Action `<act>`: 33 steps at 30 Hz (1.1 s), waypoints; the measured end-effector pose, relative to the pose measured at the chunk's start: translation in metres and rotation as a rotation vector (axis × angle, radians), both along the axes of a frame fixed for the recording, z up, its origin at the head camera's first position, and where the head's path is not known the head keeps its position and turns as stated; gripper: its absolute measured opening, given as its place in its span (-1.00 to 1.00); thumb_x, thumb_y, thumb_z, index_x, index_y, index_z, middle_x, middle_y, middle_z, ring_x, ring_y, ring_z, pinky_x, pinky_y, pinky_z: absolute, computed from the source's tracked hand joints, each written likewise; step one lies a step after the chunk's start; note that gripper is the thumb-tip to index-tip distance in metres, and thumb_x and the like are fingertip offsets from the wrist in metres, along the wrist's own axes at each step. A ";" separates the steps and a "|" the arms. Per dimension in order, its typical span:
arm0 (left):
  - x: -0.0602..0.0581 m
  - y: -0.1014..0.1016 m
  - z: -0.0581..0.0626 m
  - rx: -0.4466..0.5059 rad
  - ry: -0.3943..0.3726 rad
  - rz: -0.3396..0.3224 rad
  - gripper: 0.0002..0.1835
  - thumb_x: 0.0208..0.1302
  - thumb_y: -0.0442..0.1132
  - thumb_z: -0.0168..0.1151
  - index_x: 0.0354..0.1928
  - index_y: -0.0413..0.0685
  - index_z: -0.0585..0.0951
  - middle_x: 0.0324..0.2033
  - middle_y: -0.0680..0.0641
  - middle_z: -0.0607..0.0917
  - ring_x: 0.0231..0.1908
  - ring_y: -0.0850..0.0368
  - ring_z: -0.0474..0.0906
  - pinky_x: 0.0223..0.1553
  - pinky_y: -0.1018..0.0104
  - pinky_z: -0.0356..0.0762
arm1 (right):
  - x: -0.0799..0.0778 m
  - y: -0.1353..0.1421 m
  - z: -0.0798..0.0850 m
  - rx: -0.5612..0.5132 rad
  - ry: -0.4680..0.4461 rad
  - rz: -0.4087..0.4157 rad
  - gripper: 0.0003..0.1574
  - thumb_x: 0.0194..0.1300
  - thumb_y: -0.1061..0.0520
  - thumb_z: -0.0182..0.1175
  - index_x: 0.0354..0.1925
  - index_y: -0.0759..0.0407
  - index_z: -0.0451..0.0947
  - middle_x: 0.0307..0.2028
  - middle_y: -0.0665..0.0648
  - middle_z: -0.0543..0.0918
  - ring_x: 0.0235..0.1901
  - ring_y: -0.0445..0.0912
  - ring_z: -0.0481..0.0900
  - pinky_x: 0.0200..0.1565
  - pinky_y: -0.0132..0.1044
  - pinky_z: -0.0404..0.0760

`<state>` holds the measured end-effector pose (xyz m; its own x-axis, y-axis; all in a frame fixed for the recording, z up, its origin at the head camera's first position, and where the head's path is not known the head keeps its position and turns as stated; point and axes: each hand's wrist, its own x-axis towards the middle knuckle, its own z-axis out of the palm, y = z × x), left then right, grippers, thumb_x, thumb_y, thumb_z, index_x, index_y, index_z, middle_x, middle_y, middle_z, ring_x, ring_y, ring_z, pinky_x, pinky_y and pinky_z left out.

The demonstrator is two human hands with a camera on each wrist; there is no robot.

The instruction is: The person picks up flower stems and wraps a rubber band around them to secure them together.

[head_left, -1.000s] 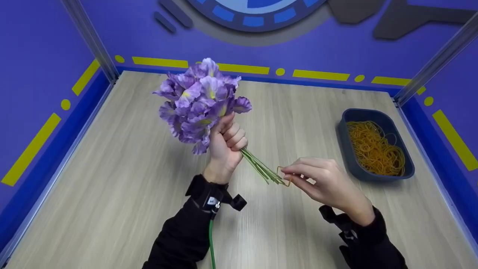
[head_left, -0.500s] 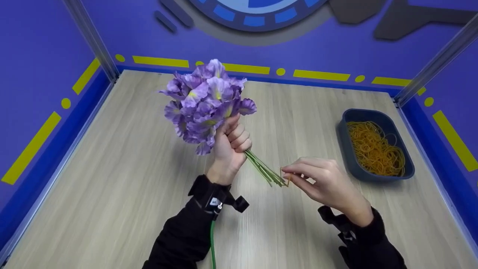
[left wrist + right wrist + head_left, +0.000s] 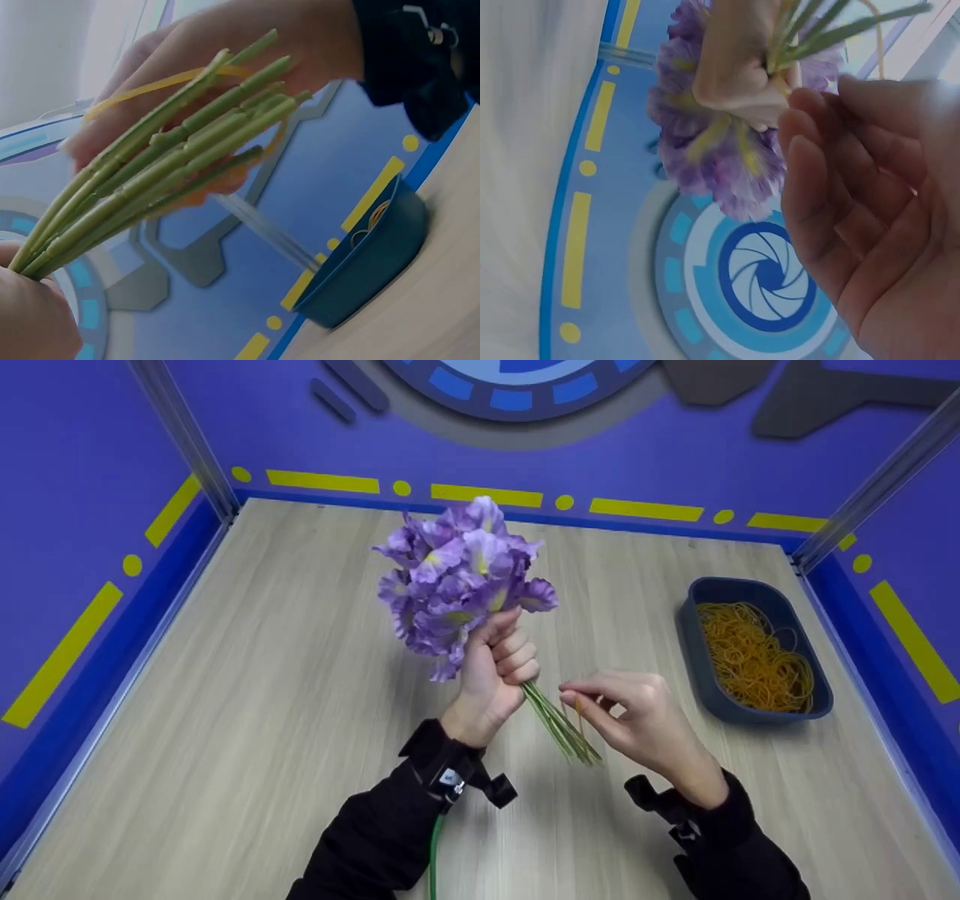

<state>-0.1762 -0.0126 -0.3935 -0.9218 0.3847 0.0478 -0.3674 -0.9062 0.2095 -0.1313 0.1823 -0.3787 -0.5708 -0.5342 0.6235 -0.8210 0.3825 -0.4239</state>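
My left hand (image 3: 491, 682) grips a bunch of purple artificial flowers (image 3: 461, 577) just below the blooms, tilted over the table. Green stems (image 3: 556, 724) stick out of the fist toward the lower right. Beside their cut ends, my right hand (image 3: 641, 716) pinches a yellow-orange rubber band (image 3: 580, 726) between thumb and fingertips. In the left wrist view the band (image 3: 154, 87) loops about the stem ends (image 3: 172, 154), stretched from the right fingers. The right wrist view has the blooms (image 3: 727, 161) behind my right hand (image 3: 870, 210).
A dark blue plastic tub (image 3: 694, 667) holding many loose rubber bands (image 3: 754, 660) stands at the table's right side. Blue panels (image 3: 600, 465) border the wood-grain table (image 3: 270, 660). A green cable (image 3: 434, 847) trails from my left wrist.
My left hand has brought the flowers to the right and slightly nearer, passing the stems further through the band. The right hand has shifted slightly left, so the band sits higher along the stems.
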 end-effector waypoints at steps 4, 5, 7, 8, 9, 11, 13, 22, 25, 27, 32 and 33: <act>0.002 0.003 -0.002 0.007 -0.008 -0.029 -0.50 0.53 -0.28 -0.19 -0.67 0.13 0.06 -0.83 0.20 0.19 -0.81 0.39 0.01 -0.74 0.54 -0.13 | -0.003 -0.004 -0.005 -0.057 -0.101 -0.054 -0.77 0.28 0.35 0.36 -0.09 0.20 0.75 -0.35 0.01 0.75 -0.49 -0.22 0.64 -0.46 -0.46 0.63; 0.002 0.003 -0.002 0.016 -0.005 -0.029 -0.50 0.53 -0.28 -0.19 -0.67 0.13 0.06 -0.83 0.21 0.17 -0.81 0.39 0.00 -0.73 0.54 -0.14 | -0.004 -0.005 -0.006 -0.072 -0.123 -0.061 -0.77 0.30 0.34 0.35 -0.07 0.22 0.74 -0.33 0.03 0.76 -0.50 -0.21 0.65 -0.47 -0.45 0.63; 0.001 0.002 -0.002 0.052 0.002 -0.031 -0.51 0.51 -0.28 -0.18 -0.68 0.14 0.06 -0.81 0.21 0.14 -0.80 0.39 -0.02 -0.73 0.55 -0.14 | -0.008 -0.005 -0.009 -0.093 -0.164 -0.076 -0.76 0.32 0.33 0.33 -0.04 0.23 0.74 -0.31 0.06 0.77 -0.51 -0.20 0.66 -0.50 -0.43 0.64; 0.001 0.002 -0.002 0.076 0.009 -0.034 -0.51 0.50 -0.28 -0.17 -0.67 0.14 0.07 -0.80 0.21 0.12 -0.79 0.39 -0.04 -0.73 0.55 -0.15 | -0.010 -0.005 -0.011 -0.100 -0.177 -0.077 -0.76 0.33 0.34 0.32 -0.03 0.25 0.73 -0.30 0.08 0.77 -0.51 -0.20 0.66 -0.51 -0.43 0.64; 0.000 0.001 -0.001 0.100 0.018 -0.039 -0.52 0.49 -0.29 -0.15 -0.67 0.14 0.06 -0.79 0.20 0.10 -0.78 0.38 -0.05 -0.73 0.55 -0.15 | -0.012 -0.005 -0.013 -0.095 -0.184 -0.076 -0.75 0.32 0.35 0.32 -0.03 0.25 0.73 -0.30 0.07 0.77 -0.52 -0.20 0.65 -0.51 -0.43 0.63; 0.000 -0.001 -0.001 0.143 0.034 -0.050 -0.52 0.44 -0.31 -0.08 -0.66 0.14 0.06 -0.78 0.20 0.09 -0.77 0.37 -0.07 -0.73 0.54 -0.15 | -0.016 -0.005 -0.018 -0.063 -0.183 -0.052 -0.75 0.32 0.35 0.32 -0.03 0.28 0.72 -0.30 0.06 0.76 -0.52 -0.23 0.64 -0.51 -0.45 0.63; 0.000 -0.002 0.000 0.181 0.047 -0.062 -0.50 0.37 -0.33 0.04 -0.65 0.13 0.05 -0.77 0.19 0.08 -0.77 0.36 -0.08 -0.73 0.54 -0.15 | -0.020 -0.006 -0.023 -0.015 -0.157 -0.013 -0.74 0.31 0.36 0.32 -0.03 0.29 0.72 -0.27 0.08 0.77 -0.50 -0.22 0.65 -0.46 -0.45 0.65; -0.005 -0.015 0.004 0.310 0.033 0.043 -0.46 0.20 -0.34 0.27 -0.66 0.13 0.10 -0.78 0.19 0.06 -0.76 0.35 -0.10 -0.75 0.51 -0.15 | -0.024 -0.007 -0.033 0.127 -0.063 0.168 -0.61 0.22 0.48 0.26 -0.04 0.16 0.69 -0.19 0.01 0.73 -0.31 -0.19 0.65 -0.35 -0.39 0.64; -0.005 -0.019 0.006 0.348 0.044 0.058 -0.45 0.20 -0.34 0.28 -0.65 0.13 0.08 -0.77 0.19 0.06 -0.76 0.34 -0.11 -0.74 0.50 -0.16 | -0.022 -0.012 -0.035 0.122 -0.039 0.167 -0.80 0.31 0.38 0.29 -0.16 0.13 0.66 -0.29 -0.05 0.67 -0.39 -0.26 0.56 -0.38 -0.43 0.58; -0.004 -0.019 0.006 0.360 0.050 0.048 -0.44 0.20 -0.34 0.28 -0.64 0.13 0.07 -0.76 0.19 0.05 -0.75 0.34 -0.12 -0.73 0.51 -0.16 | -0.020 -0.017 -0.038 0.102 -0.029 0.152 -0.87 0.33 0.32 0.31 -0.25 0.10 0.61 -0.40 -0.09 0.58 -0.47 -0.29 0.44 -0.45 -0.48 0.48; 0.000 -0.012 0.006 0.323 0.047 0.020 -0.44 0.20 -0.33 0.28 -0.65 0.12 0.06 -0.77 0.19 0.04 -0.76 0.34 -0.13 -0.73 0.51 -0.18 | -0.016 -0.025 -0.042 0.086 -0.023 0.067 -0.77 0.35 0.32 0.27 -0.39 0.08 0.47 -0.53 -0.11 0.35 -0.55 -0.31 0.25 -0.54 -0.50 0.26; 0.000 -0.010 0.006 0.310 0.048 0.015 -0.44 0.19 -0.33 0.28 -0.65 0.13 0.06 -0.77 0.19 0.04 -0.76 0.35 -0.13 -0.73 0.52 -0.18 | -0.016 -0.026 -0.042 0.090 -0.024 0.043 -0.79 0.34 0.34 0.24 -0.38 0.08 0.49 -0.52 -0.11 0.37 -0.56 -0.31 0.26 -0.55 -0.50 0.26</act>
